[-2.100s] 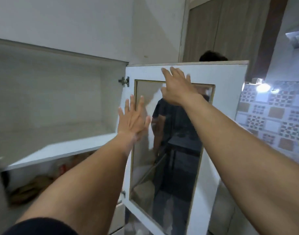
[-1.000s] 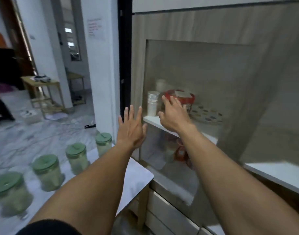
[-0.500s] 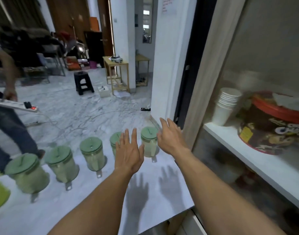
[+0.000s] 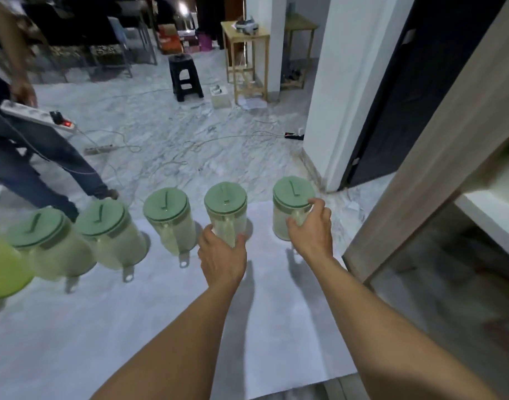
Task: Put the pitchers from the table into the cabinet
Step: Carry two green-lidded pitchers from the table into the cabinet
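Several clear pitchers with green lids stand in a row along the far edge of the white table (image 4: 161, 327). My left hand (image 4: 222, 256) wraps the handle side of the second pitcher from the right (image 4: 226, 204), thumb on one side and fingers on the other. My right hand (image 4: 311, 228) grips the rightmost pitcher (image 4: 289, 197), with fingertips at the lid's rim. Both pitchers still stand on the table. The cabinet (image 4: 438, 174) is at the right, with a white shelf (image 4: 489, 217) visible inside.
Three more pitchers (image 4: 166, 215) stand to the left, beside a yellow-green round object (image 4: 2, 269) at the left edge. Beyond the table, a person (image 4: 31, 151) carries a power strip (image 4: 37, 116). Cables, a black stool (image 4: 185, 79) and a wooden side table (image 4: 246, 47) occupy the floor.
The view has swung from the cabinet down to the table. Both hands have come down from the cabinet door and closed on the two rightmost pitchers.
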A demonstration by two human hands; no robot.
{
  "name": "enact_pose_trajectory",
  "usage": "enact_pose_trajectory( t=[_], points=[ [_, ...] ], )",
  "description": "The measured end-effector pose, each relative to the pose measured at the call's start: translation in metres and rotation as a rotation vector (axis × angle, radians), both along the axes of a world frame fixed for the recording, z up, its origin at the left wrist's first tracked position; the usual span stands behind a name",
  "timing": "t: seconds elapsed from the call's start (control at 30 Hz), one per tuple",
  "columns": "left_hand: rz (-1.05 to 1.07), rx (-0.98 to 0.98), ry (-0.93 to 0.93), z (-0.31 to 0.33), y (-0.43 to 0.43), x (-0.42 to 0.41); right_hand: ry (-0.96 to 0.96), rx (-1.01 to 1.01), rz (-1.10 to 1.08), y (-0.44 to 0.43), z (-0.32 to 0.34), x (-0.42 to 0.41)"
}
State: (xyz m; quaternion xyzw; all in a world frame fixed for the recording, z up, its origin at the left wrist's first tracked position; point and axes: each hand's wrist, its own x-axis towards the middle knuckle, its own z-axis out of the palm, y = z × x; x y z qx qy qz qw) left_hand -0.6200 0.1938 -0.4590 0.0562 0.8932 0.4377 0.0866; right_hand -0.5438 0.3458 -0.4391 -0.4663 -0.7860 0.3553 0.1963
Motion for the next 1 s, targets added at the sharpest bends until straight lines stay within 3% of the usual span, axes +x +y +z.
enact_pose_trajectory(
  t=[0.23, 0.37, 0.73, 1.0],
  points=[
    [0.109, 0.132, -0.135, -0.03, 0.018, -0.023, 0.148, -0.336, -0.181, 0.009, -0.045, -0.019],
    [0.065, 0.179, -0.154, -0.032, 0.028, -0.033, 0.221, -0.433, -0.218, 0.015, -0.058, -0.026],
    [-0.036, 0.25, 0.027, -0.007, 0.034, -0.042, 0.326, -0.37, -0.244, 0.018, -0.041, -0.03],
    [-0.144, 0.243, 0.103, 0.068, 0.018, -0.04, 0.413, -0.275, -0.239, 0.004, 0.038, -0.012]
  ],
)
